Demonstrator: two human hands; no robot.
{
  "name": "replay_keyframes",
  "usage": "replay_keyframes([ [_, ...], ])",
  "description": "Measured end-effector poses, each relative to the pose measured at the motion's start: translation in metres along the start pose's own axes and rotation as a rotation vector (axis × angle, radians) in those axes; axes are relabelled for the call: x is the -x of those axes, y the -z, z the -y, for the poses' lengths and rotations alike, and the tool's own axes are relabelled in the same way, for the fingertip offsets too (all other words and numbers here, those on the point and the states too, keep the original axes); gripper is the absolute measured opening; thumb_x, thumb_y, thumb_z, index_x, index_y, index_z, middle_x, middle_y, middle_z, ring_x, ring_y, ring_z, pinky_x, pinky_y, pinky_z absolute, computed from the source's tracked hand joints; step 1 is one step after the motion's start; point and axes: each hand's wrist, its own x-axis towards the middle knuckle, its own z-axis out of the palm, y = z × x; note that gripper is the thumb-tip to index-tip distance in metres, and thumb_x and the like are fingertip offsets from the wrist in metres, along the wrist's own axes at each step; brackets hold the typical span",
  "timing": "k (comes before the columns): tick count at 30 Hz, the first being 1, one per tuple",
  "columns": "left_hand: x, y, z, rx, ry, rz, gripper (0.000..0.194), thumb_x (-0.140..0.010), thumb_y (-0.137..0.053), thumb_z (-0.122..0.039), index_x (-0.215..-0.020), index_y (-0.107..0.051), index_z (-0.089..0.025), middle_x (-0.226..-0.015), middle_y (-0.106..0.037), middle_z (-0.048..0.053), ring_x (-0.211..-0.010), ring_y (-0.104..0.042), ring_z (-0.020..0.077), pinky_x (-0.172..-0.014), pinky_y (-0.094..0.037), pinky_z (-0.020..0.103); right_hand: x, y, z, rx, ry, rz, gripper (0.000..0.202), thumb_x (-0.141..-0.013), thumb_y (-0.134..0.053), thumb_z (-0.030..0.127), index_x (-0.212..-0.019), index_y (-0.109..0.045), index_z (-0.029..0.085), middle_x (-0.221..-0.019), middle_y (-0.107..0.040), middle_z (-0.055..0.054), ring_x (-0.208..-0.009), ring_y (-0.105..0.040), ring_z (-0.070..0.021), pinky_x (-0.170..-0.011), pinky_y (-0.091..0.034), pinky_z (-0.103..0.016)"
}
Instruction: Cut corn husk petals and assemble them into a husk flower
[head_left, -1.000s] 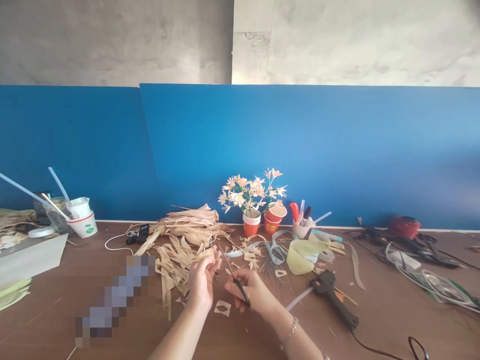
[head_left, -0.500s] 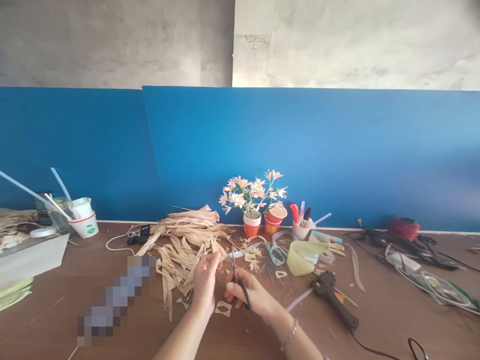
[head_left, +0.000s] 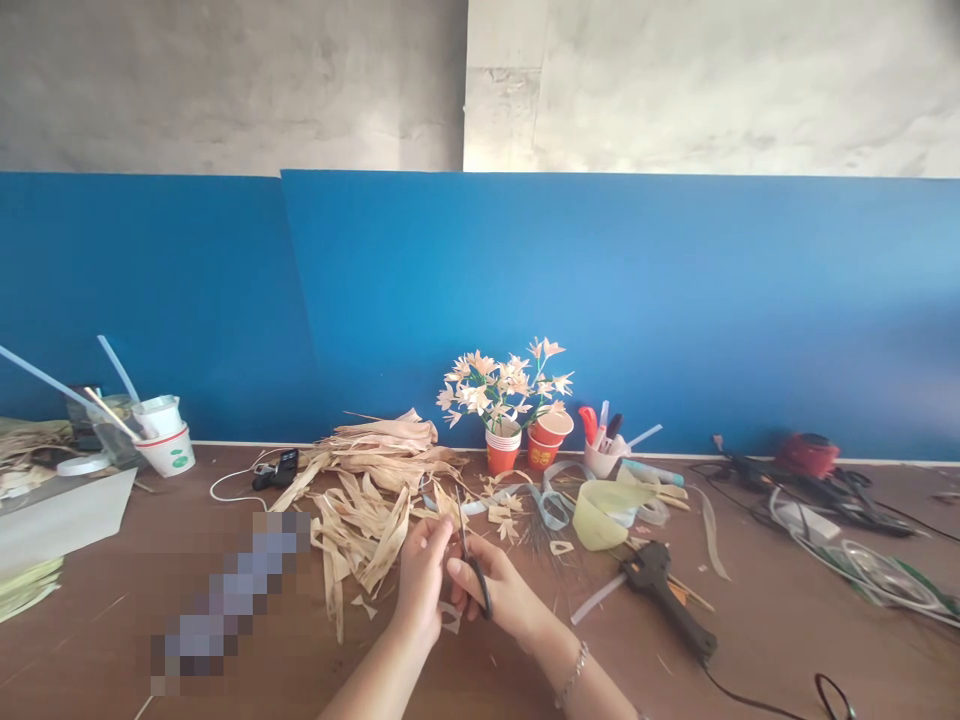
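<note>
Black-handled scissors [head_left: 477,580] are in my right hand [head_left: 491,590], blades pointing up and away from me. Close beside them on the left, my left hand [head_left: 424,565] is closed, thumb against fingers; whatever it pinches is too small to make out. Beyond my hands lies a pile of dried husk strips [head_left: 375,520]. Small cut husk flowers [head_left: 506,527] rest to the right of the pile. A cut scrap [head_left: 451,617] is partly covered by my hands.
Behind stand red paper cups [head_left: 502,455] with pale flowers [head_left: 480,395]. A glue gun [head_left: 667,598] lies at right, near yellow-green ribbon [head_left: 600,515] and a cup of pens [head_left: 600,460]. Cables [head_left: 862,570] spread far right; a white cup [head_left: 171,450] stands left.
My left hand has moved slightly right, closer to the scissors. My right hand and the scissors have shifted slightly left, and the scrap beneath is now more covered.
</note>
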Motion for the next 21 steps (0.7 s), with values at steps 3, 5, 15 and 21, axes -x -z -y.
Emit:
replay_keyframes([
  [3,0.0,0.001,0.0,0.0,0.003,-0.001,0.04,-0.066,-0.068,-0.056,-0.067,-0.043,-0.024,-0.035,-0.04,-0.01,-0.021,-0.038,0.0126,-0.022,-0.034,0.025,0.0,0.0,0.0,-0.002,0.004,0.005,0.061,-0.064,-0.065,0.072,-0.086,-0.048,0.017,-0.054,-0.054,0.005,-0.047,-0.051,-0.0089,-0.044,-0.039,-0.019],
  [5,-0.001,0.001,0.0,-0.002,0.006,-0.002,0.04,-0.065,-0.068,-0.056,-0.068,-0.044,-0.024,-0.036,-0.04,-0.01,-0.022,-0.039,0.0125,-0.023,-0.034,0.025,-0.001,0.001,0.0,0.006,0.007,0.005,0.061,-0.065,-0.064,0.072,-0.085,-0.049,0.017,-0.053,-0.054,0.005,-0.046,-0.05,-0.0084,-0.044,-0.039,-0.019],
  [15,-0.01,0.009,0.003,-0.049,-0.034,0.022,0.04,-0.066,-0.069,-0.055,-0.075,-0.052,-0.02,-0.057,-0.058,-0.004,-0.034,-0.05,0.0121,-0.034,-0.036,0.024,-0.003,0.004,-0.004,0.066,-0.021,-0.051,0.062,-0.063,-0.064,0.074,-0.085,-0.05,0.017,-0.048,-0.051,0.006,-0.04,-0.045,-0.0077,-0.034,-0.028,-0.017],
  [21,-0.016,0.016,0.003,-0.081,-0.123,0.019,0.038,-0.067,-0.071,-0.053,-0.073,-0.059,-0.017,-0.069,-0.064,0.002,-0.06,-0.061,0.0164,-0.054,-0.046,0.027,-0.001,0.007,0.001,0.048,-0.01,-0.035,0.058,-0.064,-0.066,0.071,-0.081,-0.049,0.017,-0.047,-0.05,0.007,-0.037,-0.042,-0.0066,-0.033,-0.024,-0.017],
])
